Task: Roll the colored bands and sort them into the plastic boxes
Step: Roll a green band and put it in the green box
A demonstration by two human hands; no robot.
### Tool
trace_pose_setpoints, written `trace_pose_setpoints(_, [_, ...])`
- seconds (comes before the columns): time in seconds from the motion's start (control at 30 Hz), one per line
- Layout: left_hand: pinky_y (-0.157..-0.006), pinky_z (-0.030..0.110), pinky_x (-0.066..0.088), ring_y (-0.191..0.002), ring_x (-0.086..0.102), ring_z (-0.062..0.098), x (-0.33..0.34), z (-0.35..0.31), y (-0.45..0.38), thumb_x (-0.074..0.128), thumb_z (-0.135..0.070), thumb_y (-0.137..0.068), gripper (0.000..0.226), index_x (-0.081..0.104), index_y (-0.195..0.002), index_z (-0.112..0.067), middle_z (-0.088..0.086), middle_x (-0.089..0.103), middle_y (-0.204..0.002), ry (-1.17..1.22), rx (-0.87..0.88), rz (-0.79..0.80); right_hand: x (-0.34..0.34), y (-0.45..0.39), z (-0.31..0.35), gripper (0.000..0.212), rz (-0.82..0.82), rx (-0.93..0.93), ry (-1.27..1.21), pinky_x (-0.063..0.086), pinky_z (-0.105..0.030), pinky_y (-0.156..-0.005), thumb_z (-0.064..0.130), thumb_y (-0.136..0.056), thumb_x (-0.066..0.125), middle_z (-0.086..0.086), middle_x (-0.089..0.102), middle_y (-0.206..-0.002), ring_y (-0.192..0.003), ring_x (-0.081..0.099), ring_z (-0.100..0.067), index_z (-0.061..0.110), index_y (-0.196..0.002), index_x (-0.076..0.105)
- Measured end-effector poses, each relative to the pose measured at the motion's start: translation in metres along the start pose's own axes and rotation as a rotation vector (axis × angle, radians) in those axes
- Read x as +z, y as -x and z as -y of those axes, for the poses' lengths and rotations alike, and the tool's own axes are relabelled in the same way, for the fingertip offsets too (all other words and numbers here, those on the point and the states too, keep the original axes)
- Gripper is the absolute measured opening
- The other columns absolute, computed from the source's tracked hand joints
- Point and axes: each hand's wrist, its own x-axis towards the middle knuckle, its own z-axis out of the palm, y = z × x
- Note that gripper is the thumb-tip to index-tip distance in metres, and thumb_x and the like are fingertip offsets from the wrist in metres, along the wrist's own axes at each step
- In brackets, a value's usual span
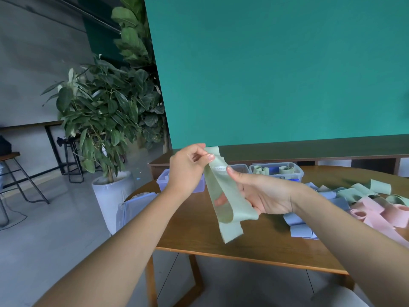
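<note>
Before a teal wall, above the wooden table, the left hand pinched the limp pale-green elastic band's top end; the right hand gripped its middle. Light and floppy, it likely rolls best from that end.

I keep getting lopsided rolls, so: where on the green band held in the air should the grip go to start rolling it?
Probably at the top end of the green band, where the left hand already pinches it. The band hangs flat and doubled below that, with the right hand steadying its middle. Come from above, pinch the full width, and roll downward toward the loose end.
</note>
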Motion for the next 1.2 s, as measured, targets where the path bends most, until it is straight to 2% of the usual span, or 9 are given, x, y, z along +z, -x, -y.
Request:
trace_pose_setpoints(0.07, [-0.094, 0.022, 0.05, -0.106, 0.068, 0.006, -0.001, 0.002, 0.0, 0.077, -0.008, -0.086, 0.009, 0.071, -0.078, -0.008, -0.006, 0.069, -0.11, 0.006, 0.007, -0.017, 0.001, 0.001, -0.001, 0.082, 0.035, 0.017, -0.022, 0.052, -0.044, -0.101, 0.071, -0.088, 0.047, -0.021, 0.061, -0.137, -0.13, 0.057, -0.036, 0.012, -0.145, 0.045])
trace_pose_setpoints(0.2, [-0.094, 0.021, 0.05, -0.105, 0.068, 0.006, -0.012, 0.003, -0.006, 0.076, -0.009, -0.087, 0.009, 0.071, -0.08, -0.006, -0.001, 0.069, -0.117, 0.014, -0.008, -0.039, 0.005, 0.003, -0.005, 0.076, 0.011, -0.039, 0.035, 0.036, -0.05, -0.117, 0.068, -0.092, 0.04, -0.017, 0.067, -0.129, -0.127, 0.061, -0.03, 0.013, -0.144, 0.047])
trace_pose_setpoints(0.43, [-0.089, 0.014, 0.048, -0.109, 0.067, 0.01, -0.019, 0.002, -0.007, 0.074, -0.004, -0.087, 0.012, 0.07, -0.077, -0.01, -0.014, 0.067, -0.1, 0.049, -0.013, -0.071, 0.01, 0.005, -0.013, 0.099, 0.172, 0.079, -0.001, 0.05, -0.041, -0.089, 0.083, -0.087, 0.038, -0.024, 0.061, -0.135, -0.125, 0.056, -0.039, -0.002, -0.136, 0.056])
trace_pose_setpoints(0.6, [-0.094, 0.029, 0.054, -0.101, 0.07, 0.009, -0.019, 0.0, -0.003, 0.074, -0.009, -0.088, 0.009, 0.07, -0.081, -0.01, -0.012, 0.072, -0.094, 0.065, -0.029, -0.052, 0.014, 0.001, -0.016, 0.09, 0.128, 0.05, -0.049, 0.051, -0.041, -0.098, 0.076, -0.093, 0.032, -0.024, 0.059, -0.136, -0.128, 0.057, -0.038, 0.001, -0.138, 0.052])
trace_pose_setpoints(0.73, [-0.075, 0.037, 0.061, -0.086, 0.073, 0.019, -0.022, -0.01, 0.001, 0.071, -0.016, -0.093, 0.012, 0.067, -0.089, -0.005, 0.002, 0.077, -0.088, 0.109, -0.052, -0.004, 0.012, -0.004, -0.017, 0.103, -0.015, 0.065, 0.078, 0.053, -0.041, -0.096, 0.09, -0.069, 0.053, -0.013, 0.068, -0.128, -0.118, 0.067, -0.029, 0.012, -0.137, 0.055])
trace_pose_setpoints(0.83, [-0.051, 0.028, 0.054, -0.074, 0.073, 0.022, -0.024, -0.027, 0.007, 0.069, -0.017, -0.094, 0.015, 0.066, -0.093, -0.003, 0.002, 0.077, -0.084, 0.116, -0.059, 0.037, 0.011, 0.002, -0.013, 0.086, -0.138, 0.1, 0.335, 0.054, -0.04, -0.101, 0.082, -0.068, 0.052, 0.0, 0.074, -0.116, -0.107, 0.071, -0.018, 0.019, -0.126, 0.062])
trace_pose_setpoints(0.97, [-0.054, 0.022, 0.048, -0.055, 0.063, 0.018, -0.027, -0.045, 0.015, 0.071, -0.015, -0.092, 0.013, 0.067, -0.09, -0.002, 0.0, 0.073, -0.07, 0.122, -0.002, 0.074, 0.009, 0.013, 0.002, 0.063, -0.455, -0.082, 0.654, 0.058, -0.036, -0.091, 0.074, -0.077, 0.056, 0.007, 0.077, -0.097, -0.088, 0.073, -0.007, 0.019, -0.103, 0.072])
trace_pose_setpoints(1.07, [-0.059, 0.023, 0.048, -0.051, 0.055, 0.013, -0.028, -0.056, 0.02, 0.073, -0.017, -0.091, 0.012, 0.069, -0.089, -0.006, -0.007, 0.068, -0.06, 0.114, 0.014, 0.085, 0.011, 0.016, 0.019, 0.058, -0.72, -0.334, 0.624, 0.049, -0.028, -0.073, 0.071, -0.068, 0.068, 0.006, 0.073, -0.08, -0.072, 0.064, -0.005, 0.018, -0.091, 0.068])
trace_pose_setpoints(1.2, [-0.06, 0.02, 0.049, -0.053, 0.057, 0.006, -0.032, -0.065, 0.026, 0.073, -0.018, -0.091, 0.011, 0.071, -0.09, -0.008, -0.008, 0.07, -0.063, 0.111, 0.015, 0.102, 0.021, 0.014, 0.034, 0.044, -0.585, -0.561, 0.277, 0.051, -0.029, -0.077, 0.045, -0.075, 0.075, -0.007, 0.075, -0.101, -0.085, 0.067, -0.013, 0.013, -0.105, 0.071])
